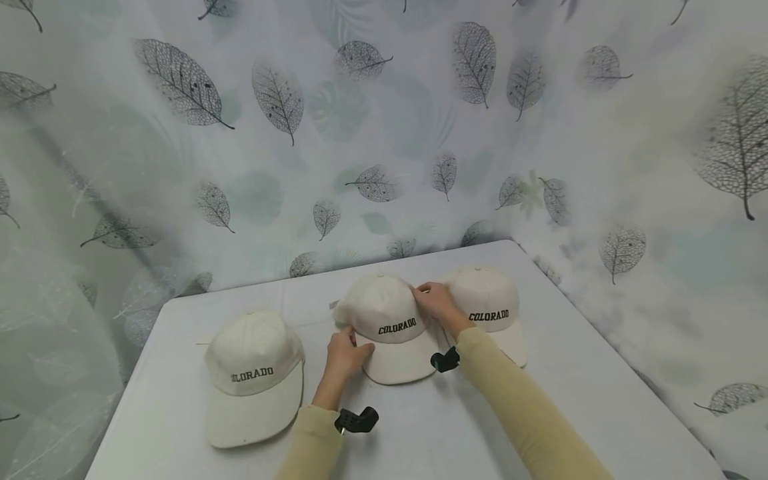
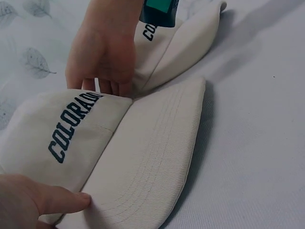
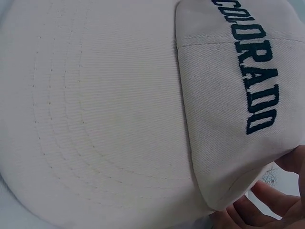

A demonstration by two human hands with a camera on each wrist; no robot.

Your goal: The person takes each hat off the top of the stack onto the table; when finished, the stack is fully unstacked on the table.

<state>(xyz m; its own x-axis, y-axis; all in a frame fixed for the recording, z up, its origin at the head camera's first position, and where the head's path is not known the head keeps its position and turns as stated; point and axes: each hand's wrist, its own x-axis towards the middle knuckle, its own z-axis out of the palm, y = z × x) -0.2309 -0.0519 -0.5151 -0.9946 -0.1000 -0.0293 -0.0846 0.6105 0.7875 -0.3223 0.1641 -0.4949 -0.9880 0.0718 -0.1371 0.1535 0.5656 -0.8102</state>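
Observation:
The middle cream baseball cap (image 1: 381, 303), with dark COLORADO lettering on its front, sits on the table between both hands. My left hand (image 1: 347, 357) holds its left side low down; in the left wrist view the thumb (image 2: 71, 199) lies along the seam where brim meets crown. On the opposite side, my right hand (image 1: 441, 307) grips the crown's edge. The right wrist view has that thumb (image 3: 293, 160) against the crown fabric and the fingers (image 3: 248, 210) curled at the lower edge, partly hidden by the cap.
A matching cap (image 1: 255, 357) stands at the table's left, its brim toward me. Another COLORADO cap (image 1: 489, 300) is close behind my right forearm, which partly covers it. The white-covered table (image 1: 414, 433) meets leaf-print curtains (image 1: 384, 133) at the back and sides.

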